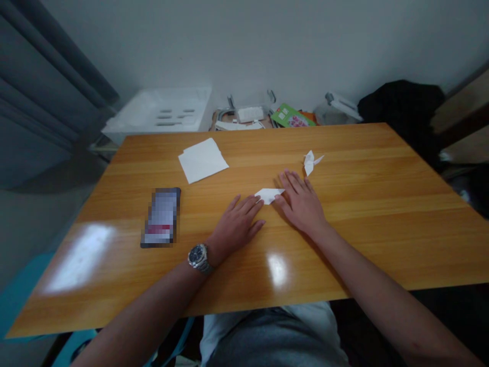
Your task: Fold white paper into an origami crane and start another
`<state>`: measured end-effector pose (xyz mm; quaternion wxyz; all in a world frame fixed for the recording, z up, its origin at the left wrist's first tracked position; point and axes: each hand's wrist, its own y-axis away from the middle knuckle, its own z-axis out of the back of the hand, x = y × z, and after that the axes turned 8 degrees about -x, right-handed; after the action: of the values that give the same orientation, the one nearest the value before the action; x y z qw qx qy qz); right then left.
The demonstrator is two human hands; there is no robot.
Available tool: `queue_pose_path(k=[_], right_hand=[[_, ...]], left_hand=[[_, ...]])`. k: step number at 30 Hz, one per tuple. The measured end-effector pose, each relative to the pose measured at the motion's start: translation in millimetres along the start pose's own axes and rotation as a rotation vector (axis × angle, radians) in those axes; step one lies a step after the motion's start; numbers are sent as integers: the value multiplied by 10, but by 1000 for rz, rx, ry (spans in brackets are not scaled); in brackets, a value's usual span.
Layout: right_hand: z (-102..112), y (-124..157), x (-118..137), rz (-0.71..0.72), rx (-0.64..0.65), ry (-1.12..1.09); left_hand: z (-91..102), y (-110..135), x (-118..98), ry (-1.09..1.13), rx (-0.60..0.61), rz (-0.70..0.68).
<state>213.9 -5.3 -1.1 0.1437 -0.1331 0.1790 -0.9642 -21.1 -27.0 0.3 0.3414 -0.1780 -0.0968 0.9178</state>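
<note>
A small folded white paper piece [269,194] lies flat on the wooden table [362,214]. My left hand [237,225], with a wristwatch, rests palm down with its fingertips touching the paper's left end. Flat on the table too, my right hand [300,200] has its fingers stretched out and its thumb against the paper's right end. Both hands press on the paper rather than grip it. A finished white paper crane [311,162] stands just beyond my right hand, apart from it.
A stack of white paper sheets [202,160] lies at the far left-centre. A phone [162,217] lies left of my left hand. Behind the table are a white tray [162,113], cables, a green packet [291,117] and a dark bag [401,104].
</note>
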Motion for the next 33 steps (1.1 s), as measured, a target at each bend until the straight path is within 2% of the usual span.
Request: queue_pose_path(k=[3,6,12,17,24,33], right_hand=[[20,-5,86,153,40,-66],[-36,9,136,218,119,-112],[-140,61,131,171,220,-149],[-152,72,121,164,233,-167],[-141,93,131,169,220,-143],[-99,62,177,128,218,-154]], left_hand=[[-2,-2,7,1,6,-5],[-1,-1,13,3,2,-6],[1,-18,6,-11,1,-15],[-4,-42,-13,-33,-23,-31],[-17,-46,-18,-56,12,-38],[37,77,63,-46,-16,7]])
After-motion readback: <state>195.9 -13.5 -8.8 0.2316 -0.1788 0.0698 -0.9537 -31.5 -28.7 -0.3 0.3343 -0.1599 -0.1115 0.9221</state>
